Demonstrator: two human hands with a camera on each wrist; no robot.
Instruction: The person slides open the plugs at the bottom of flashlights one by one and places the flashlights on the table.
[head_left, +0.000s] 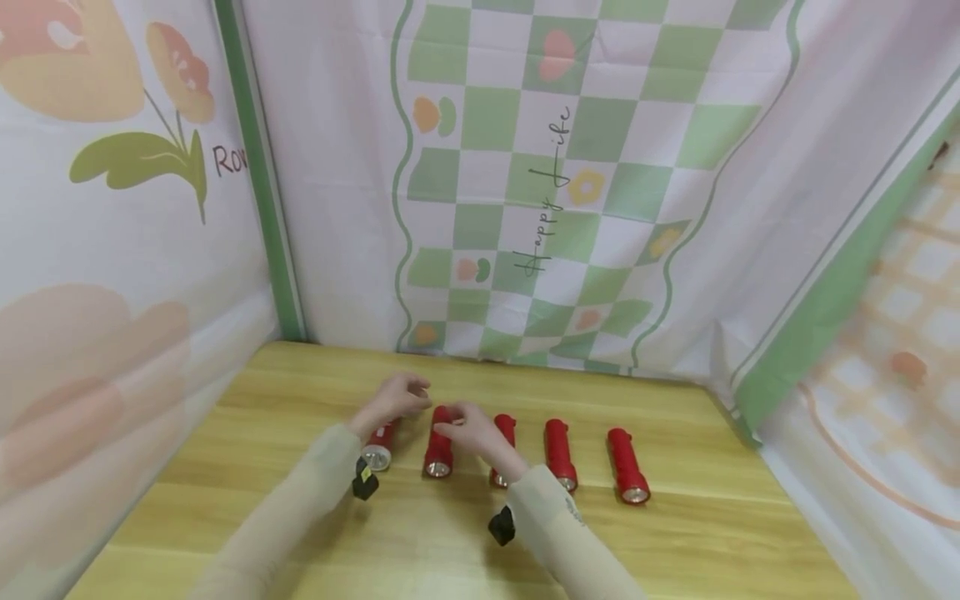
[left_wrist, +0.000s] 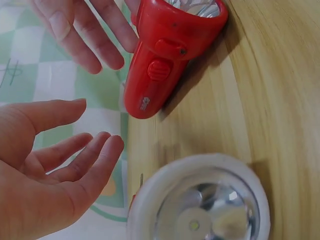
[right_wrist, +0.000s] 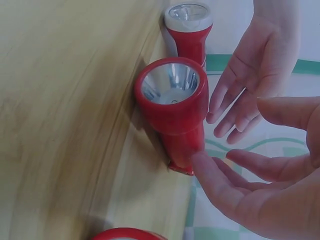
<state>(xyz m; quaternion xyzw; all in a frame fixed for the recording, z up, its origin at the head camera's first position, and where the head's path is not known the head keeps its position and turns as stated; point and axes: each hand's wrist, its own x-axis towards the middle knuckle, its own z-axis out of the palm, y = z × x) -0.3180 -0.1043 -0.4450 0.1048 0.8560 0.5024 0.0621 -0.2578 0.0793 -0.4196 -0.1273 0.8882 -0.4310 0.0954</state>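
Observation:
Several red flashlights lie in a row on the wooden table. The leftmost flashlight [head_left: 381,442] has a white-rimmed head [right_wrist: 189,21]; my left hand [head_left: 399,397] hovers above its far end, fingers loosely bent and holding nothing. To its right is an all-red flashlight [head_left: 438,448], with a sliding switch [left_wrist: 159,70] on its barrel. My right hand [head_left: 474,430] is beside that flashlight's barrel, fingers spread and relaxed. In the right wrist view one fingertip [right_wrist: 199,159] overlaps the barrel's edge; I cannot tell whether it touches. My right forearm partly covers the third flashlight [head_left: 506,428].
Two more red flashlights lie to the right, one [head_left: 558,450] near my right sleeve and another [head_left: 627,465] at the row's right end. A checkered curtain [head_left: 487,233] hangs behind the table's far edge [head_left: 360,353], with printed cloth on both sides.

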